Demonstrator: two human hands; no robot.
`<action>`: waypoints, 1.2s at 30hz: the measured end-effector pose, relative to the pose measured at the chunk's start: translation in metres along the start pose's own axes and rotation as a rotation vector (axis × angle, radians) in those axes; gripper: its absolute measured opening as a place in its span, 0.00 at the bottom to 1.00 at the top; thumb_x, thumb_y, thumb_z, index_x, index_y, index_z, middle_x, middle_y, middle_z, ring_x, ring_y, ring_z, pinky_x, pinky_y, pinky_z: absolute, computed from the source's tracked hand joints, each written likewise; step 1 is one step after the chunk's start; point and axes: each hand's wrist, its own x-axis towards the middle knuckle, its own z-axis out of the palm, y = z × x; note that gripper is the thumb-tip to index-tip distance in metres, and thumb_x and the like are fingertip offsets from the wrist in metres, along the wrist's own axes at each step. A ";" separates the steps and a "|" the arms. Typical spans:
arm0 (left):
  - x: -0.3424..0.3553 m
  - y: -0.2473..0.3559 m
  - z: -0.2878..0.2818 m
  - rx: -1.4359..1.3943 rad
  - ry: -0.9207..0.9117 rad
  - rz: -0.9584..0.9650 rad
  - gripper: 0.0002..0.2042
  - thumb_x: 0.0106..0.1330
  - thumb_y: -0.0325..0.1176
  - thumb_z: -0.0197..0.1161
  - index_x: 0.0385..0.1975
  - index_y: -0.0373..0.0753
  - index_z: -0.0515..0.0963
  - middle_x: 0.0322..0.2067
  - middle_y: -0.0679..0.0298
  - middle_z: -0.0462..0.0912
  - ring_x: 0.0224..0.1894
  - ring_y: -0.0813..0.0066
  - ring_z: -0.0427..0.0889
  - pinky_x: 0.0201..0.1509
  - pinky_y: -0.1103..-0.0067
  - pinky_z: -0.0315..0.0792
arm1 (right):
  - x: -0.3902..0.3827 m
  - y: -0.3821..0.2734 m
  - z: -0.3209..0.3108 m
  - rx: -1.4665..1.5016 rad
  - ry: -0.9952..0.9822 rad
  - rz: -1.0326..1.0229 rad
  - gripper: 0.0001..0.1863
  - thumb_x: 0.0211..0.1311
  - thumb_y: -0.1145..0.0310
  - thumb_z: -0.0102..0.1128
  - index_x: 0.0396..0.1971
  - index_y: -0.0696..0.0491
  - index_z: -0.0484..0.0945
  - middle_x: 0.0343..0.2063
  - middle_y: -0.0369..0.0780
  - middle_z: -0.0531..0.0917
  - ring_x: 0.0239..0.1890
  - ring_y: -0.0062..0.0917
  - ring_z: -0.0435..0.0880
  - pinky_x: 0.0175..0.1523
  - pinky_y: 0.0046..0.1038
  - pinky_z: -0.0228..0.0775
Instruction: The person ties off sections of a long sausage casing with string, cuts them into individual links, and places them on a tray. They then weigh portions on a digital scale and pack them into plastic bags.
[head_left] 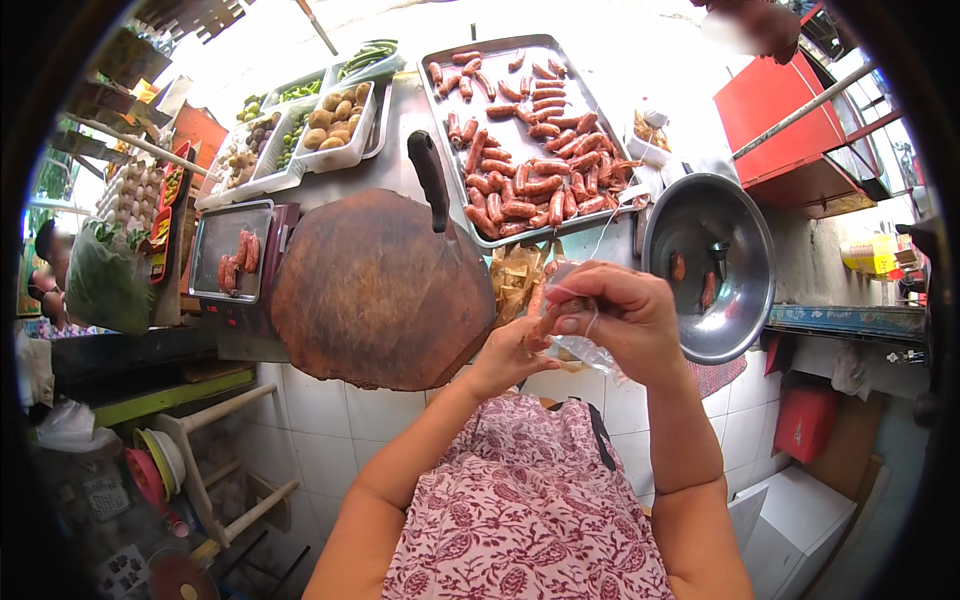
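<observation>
My left hand (512, 357) and my right hand (628, 308) meet in front of my chest, at the near edge of the counter. Both are closed on a clear plastic bag (588, 352); a reddish thing behind the plastic looks like sausage, but my fingers hide most of it. My right fingers pinch the gathered plastic, and a thin white string (606, 232) runs up from them. Just beyond lies a metal tray (432, 100) of short red sausages (540, 186). To the right stands a steel bowl (735, 300) holding two sausages and a small dark funnel-shaped piece.
A round wooden chopping board (385, 300) is at left, with a dark-handled knife (428, 175) at its far edge. Left of it, a scale tray (205, 250) carries a few sausages. Vegetable tubs (335, 158) stand behind. A red box (780, 115) is at far right.
</observation>
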 end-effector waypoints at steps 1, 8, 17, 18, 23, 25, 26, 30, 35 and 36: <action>0.005 0.001 0.003 0.068 0.040 0.057 0.23 0.54 0.31 0.76 0.49 0.38 0.75 0.38 0.59 0.81 0.34 0.70 0.82 0.42 0.76 0.77 | 0.004 -0.008 -0.003 0.023 0.023 -0.032 0.12 0.55 0.83 0.66 0.41 0.63 0.83 0.34 0.39 0.85 0.37 0.18 0.85 0.42 0.19 0.78; 0.038 0.062 0.022 0.129 0.336 0.205 0.19 0.56 0.36 0.76 0.37 0.38 0.71 0.25 0.57 0.79 0.26 0.65 0.79 0.34 0.72 0.73 | 0.006 -0.045 -0.053 0.308 0.370 -0.223 0.24 0.56 0.77 0.70 0.54 0.65 0.77 0.38 0.44 0.84 0.36 0.19 0.83 0.31 0.12 0.70; 0.074 0.064 0.015 0.362 0.379 0.322 0.03 0.66 0.23 0.61 0.34 0.35 0.73 0.23 0.61 0.78 0.27 0.72 0.83 0.31 0.77 0.76 | -0.013 -0.004 -0.094 0.218 0.560 -0.194 0.21 0.67 0.78 0.58 0.59 0.62 0.73 0.41 0.46 0.84 0.23 0.10 0.66 0.25 0.12 0.57; 0.079 0.063 0.012 0.323 0.386 0.314 0.02 0.67 0.24 0.60 0.35 0.35 0.74 0.24 0.60 0.78 0.27 0.71 0.81 0.32 0.77 0.75 | -0.013 0.003 -0.096 0.229 0.585 -0.182 0.20 0.68 0.77 0.58 0.59 0.62 0.73 0.41 0.46 0.84 0.23 0.10 0.68 0.27 0.13 0.59; 0.079 0.074 0.002 0.223 0.044 0.424 0.10 0.64 0.32 0.67 0.41 0.38 0.78 0.32 0.61 0.81 0.31 0.69 0.81 0.36 0.76 0.73 | -0.021 0.016 -0.102 0.335 0.590 -0.152 0.20 0.66 0.79 0.59 0.58 0.60 0.75 0.38 0.40 0.85 0.25 0.09 0.71 0.28 0.12 0.62; 0.075 0.080 0.003 -0.239 -0.147 0.120 0.14 0.63 0.35 0.69 0.44 0.37 0.78 0.34 0.66 0.79 0.33 0.77 0.78 0.37 0.79 0.71 | -0.021 0.017 -0.097 0.347 0.534 -0.090 0.20 0.67 0.80 0.58 0.58 0.59 0.75 0.38 0.40 0.85 0.26 0.10 0.72 0.29 0.12 0.63; 0.073 0.082 0.004 -0.461 -0.244 -0.066 0.16 0.62 0.37 0.71 0.46 0.36 0.78 0.35 0.69 0.79 0.34 0.81 0.77 0.37 0.81 0.71 | -0.021 0.018 -0.094 0.363 0.493 -0.069 0.20 0.67 0.80 0.57 0.58 0.59 0.76 0.38 0.40 0.85 0.26 0.10 0.72 0.29 0.12 0.63; 0.073 0.080 0.007 -0.416 -0.207 -0.150 0.20 0.61 0.43 0.73 0.44 0.35 0.78 0.32 0.72 0.75 0.30 0.89 0.71 0.32 0.88 0.65 | -0.017 0.026 -0.086 0.239 0.451 0.042 0.20 0.68 0.78 0.56 0.60 0.58 0.74 0.38 0.40 0.84 0.26 0.09 0.71 0.30 0.12 0.63; 0.066 0.064 0.002 -0.528 -0.127 -0.137 0.16 0.70 0.46 0.63 0.32 0.38 0.74 0.20 0.76 0.67 0.18 0.90 0.61 0.20 0.87 0.55 | -0.023 0.016 -0.116 0.051 0.148 0.202 0.22 0.60 0.78 0.66 0.55 0.60 0.78 0.40 0.37 0.85 0.33 0.12 0.79 0.40 0.16 0.76; 0.063 0.060 0.002 -0.529 -0.125 -0.112 0.16 0.71 0.46 0.62 0.31 0.38 0.74 0.19 0.77 0.66 0.18 0.90 0.60 0.19 0.87 0.54 | -0.022 0.013 -0.124 0.053 0.082 0.182 0.23 0.58 0.79 0.67 0.55 0.60 0.78 0.41 0.38 0.85 0.34 0.12 0.80 0.41 0.16 0.77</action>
